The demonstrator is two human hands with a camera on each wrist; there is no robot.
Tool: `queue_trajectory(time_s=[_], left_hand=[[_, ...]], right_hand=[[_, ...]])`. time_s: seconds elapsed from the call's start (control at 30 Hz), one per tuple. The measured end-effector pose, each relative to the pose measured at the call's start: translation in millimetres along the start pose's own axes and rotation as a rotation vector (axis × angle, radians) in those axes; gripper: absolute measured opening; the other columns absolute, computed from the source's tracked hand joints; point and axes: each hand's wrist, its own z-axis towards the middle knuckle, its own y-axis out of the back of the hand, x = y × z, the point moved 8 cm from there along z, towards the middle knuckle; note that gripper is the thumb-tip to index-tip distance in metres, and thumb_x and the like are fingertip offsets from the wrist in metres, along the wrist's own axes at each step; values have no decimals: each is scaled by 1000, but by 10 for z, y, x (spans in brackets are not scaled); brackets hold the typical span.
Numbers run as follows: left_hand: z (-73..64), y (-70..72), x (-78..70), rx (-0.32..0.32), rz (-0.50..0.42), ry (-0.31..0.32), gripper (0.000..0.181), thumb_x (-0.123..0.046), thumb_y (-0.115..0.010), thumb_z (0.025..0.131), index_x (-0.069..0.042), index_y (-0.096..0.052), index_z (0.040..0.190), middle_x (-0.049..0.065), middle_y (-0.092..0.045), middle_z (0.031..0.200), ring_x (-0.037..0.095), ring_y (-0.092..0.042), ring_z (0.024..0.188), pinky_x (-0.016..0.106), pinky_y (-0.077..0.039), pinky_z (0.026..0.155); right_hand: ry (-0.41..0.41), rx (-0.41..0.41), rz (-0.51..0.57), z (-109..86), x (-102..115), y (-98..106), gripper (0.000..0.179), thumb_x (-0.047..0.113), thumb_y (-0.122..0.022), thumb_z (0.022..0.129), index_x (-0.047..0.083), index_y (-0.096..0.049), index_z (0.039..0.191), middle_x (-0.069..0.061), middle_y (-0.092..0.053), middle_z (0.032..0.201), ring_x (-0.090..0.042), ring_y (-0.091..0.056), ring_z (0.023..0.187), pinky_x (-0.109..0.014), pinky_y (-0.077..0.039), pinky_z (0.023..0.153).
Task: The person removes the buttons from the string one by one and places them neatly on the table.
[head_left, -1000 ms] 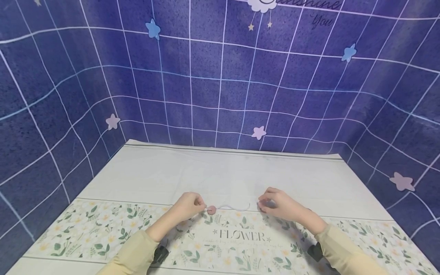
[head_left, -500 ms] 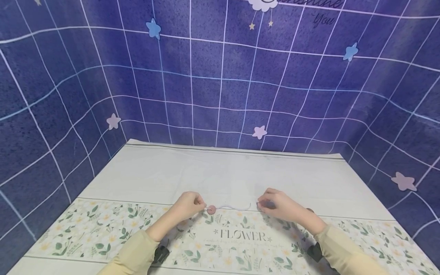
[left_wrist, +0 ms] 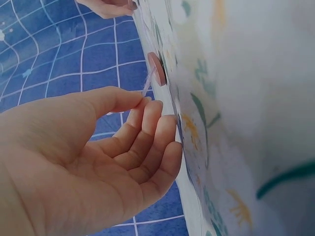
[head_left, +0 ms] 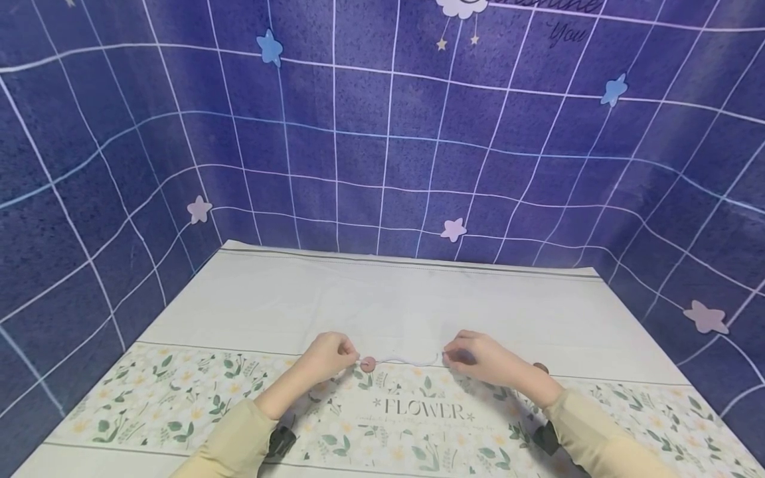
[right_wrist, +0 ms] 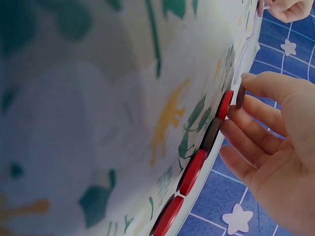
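My left hand (head_left: 331, 352) pinches one end of a thin pale string (head_left: 397, 360) between thumb and index finger. Close to those fingertips, a round pinkish-brown button (head_left: 368, 364) sits on the string, which runs through it in the left wrist view. The rest of the string trails right over the cloth in a loose wave. At its free end, my right hand (head_left: 487, 358) pinches a dark brown button (right_wrist: 240, 97) on edge between thumb and fingers. That button is mostly hidden in the head view.
Beneath the right hand, several discs lie in a row on the cloth, among them a red button (right_wrist: 193, 172) and a brown button (right_wrist: 211, 133). Another brown disc (head_left: 540, 367) shows behind the right wrist. A blue grid curtain (head_left: 382, 153) walls the white and floral tablecloth (head_left: 335, 285).
My right hand has moved slightly left, closer to the string's free end. The brown disc behind the right wrist shows more. My left hand keeps its pinch in nearly the same place.
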Motion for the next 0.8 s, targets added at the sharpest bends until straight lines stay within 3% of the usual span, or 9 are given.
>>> queue_trajectory(time_s=[0.4, 0.8], left_hand=[[-4, 51, -19, -19, 6, -22, 7, -10, -62, 84, -6, -63, 78, 0, -57, 69, 11, -49, 60, 24, -44, 57], [7, 68, 54, -35, 27, 22, 9, -12, -59, 86, -5, -62, 82, 0, -56, 69, 11, -50, 58, 24, -45, 54]], right_hand=[[-15, 36, 44, 18, 9, -36, 23, 22, -67, 85, 11, -67, 105, 6, -60, 95, -6, -58, 87, -29, -51, 85], [15, 30, 66, 25, 20, -59, 21, 21, -68, 85, 11, -68, 103, 5, -58, 92, -7, -56, 84, -26, -51, 82]])
